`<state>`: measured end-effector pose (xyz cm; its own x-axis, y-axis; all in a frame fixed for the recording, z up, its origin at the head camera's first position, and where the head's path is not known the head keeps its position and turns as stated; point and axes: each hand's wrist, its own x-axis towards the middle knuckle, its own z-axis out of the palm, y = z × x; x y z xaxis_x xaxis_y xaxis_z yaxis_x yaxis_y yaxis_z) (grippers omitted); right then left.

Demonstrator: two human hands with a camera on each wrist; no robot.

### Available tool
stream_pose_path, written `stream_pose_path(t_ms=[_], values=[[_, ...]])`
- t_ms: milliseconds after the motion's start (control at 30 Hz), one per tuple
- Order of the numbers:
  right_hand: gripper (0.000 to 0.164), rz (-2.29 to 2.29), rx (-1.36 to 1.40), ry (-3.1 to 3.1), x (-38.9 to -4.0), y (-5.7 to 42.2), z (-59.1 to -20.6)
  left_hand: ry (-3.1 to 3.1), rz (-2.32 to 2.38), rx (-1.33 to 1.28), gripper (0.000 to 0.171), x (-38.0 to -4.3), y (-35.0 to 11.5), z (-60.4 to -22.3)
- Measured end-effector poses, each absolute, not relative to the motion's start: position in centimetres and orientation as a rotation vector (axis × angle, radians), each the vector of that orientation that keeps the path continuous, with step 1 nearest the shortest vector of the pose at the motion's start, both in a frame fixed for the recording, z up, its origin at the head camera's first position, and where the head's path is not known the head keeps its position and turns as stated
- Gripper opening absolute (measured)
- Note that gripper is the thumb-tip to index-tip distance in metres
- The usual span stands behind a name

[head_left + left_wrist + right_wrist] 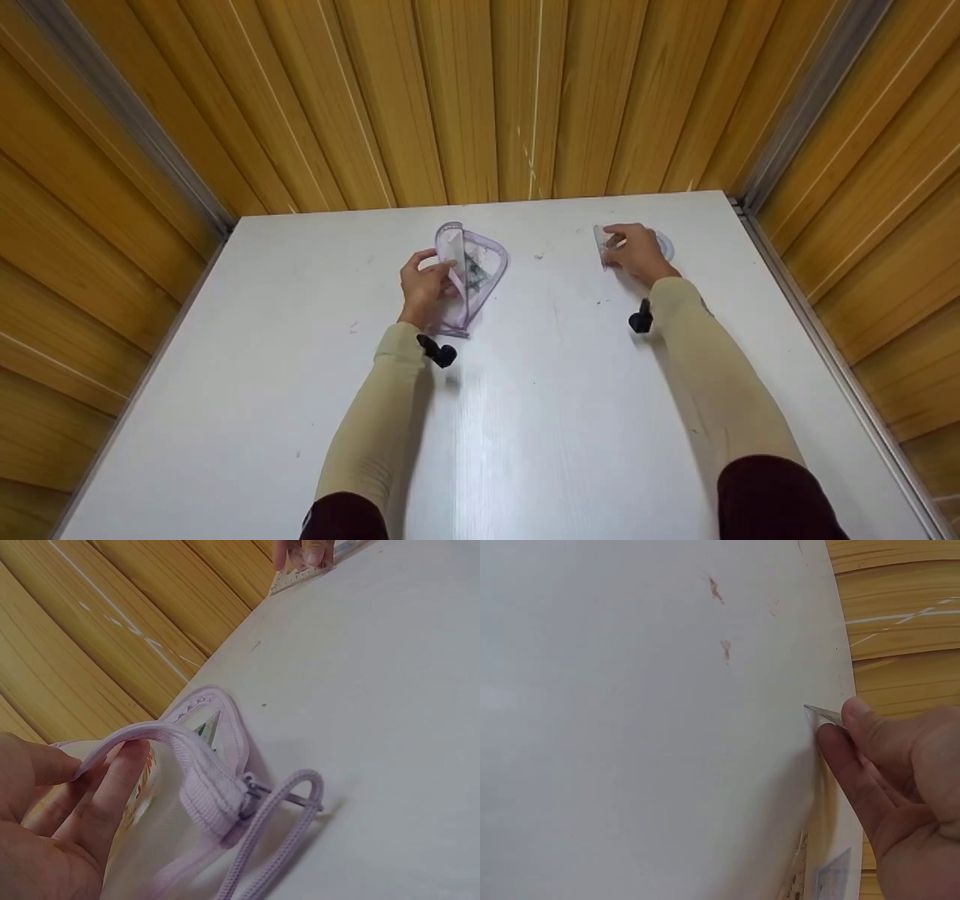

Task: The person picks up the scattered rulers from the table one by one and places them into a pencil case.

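Observation:
In the head view, my left hand (pixel 421 289) pinches the edge of a clear zip pouch (pixel 501 255) with lilac trim, and the pouch gapes. A dark green patterned patch (pixel 477 274) shows through or on its clear side. A lilac cord loop (pixel 313 784) hangs from the zip end in the left wrist view. Farther right, my right hand (pixel 636 253) pinches a clear set square (pixel 599 236) between thumb and fingers. Its printed scale shows at the top of the left wrist view. Partly behind that hand is a pale, rounded clear piece (pixel 665 246), too hidden to name.
The white table (pixel 525 420) reaches a yellow wood-look wall (pixel 480 105) just beyond both hands. Similar panels stand on the left and right. Small dark and reddish marks dot the tabletop. A black wrist camera (pixel 640 321) sticks out beside the right wrist.

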<state>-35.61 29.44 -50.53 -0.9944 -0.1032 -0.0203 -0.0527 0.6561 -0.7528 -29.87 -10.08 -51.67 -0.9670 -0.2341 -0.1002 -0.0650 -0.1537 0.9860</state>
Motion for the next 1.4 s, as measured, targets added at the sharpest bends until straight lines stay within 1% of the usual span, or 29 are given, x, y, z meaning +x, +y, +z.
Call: stream_pose_path(t_ms=[367,633,933,1100,1400], values=[[0.061,-1.447,-0.052,2.664,-35.4,29.1,-50.3,-1.996,-2.252,0.367,0.04,-30.2,-10.2,-51.7],[0.06,-1.494,-0.023,2.625,-35.3,29.0,-50.0,-1.987,-2.276,0.38,0.043,-30.1,-10.1,-51.7],[0.062,-1.549,-0.018,2.607,-34.9,28.7,-49.5,-1.962,-2.266,0.357,0.041,-30.0,-10.0,-51.7],[0.062,-1.573,0.023,2.579,-34.8,28.4,-48.9,-1.971,-2.271,0.376,0.042,-29.9,-10.1,-51.5],[0.063,-1.598,0.019,2.578,-34.7,28.2,-48.2,-2.002,-2.27,0.373,0.045,-29.9,-10.2,-51.5]])
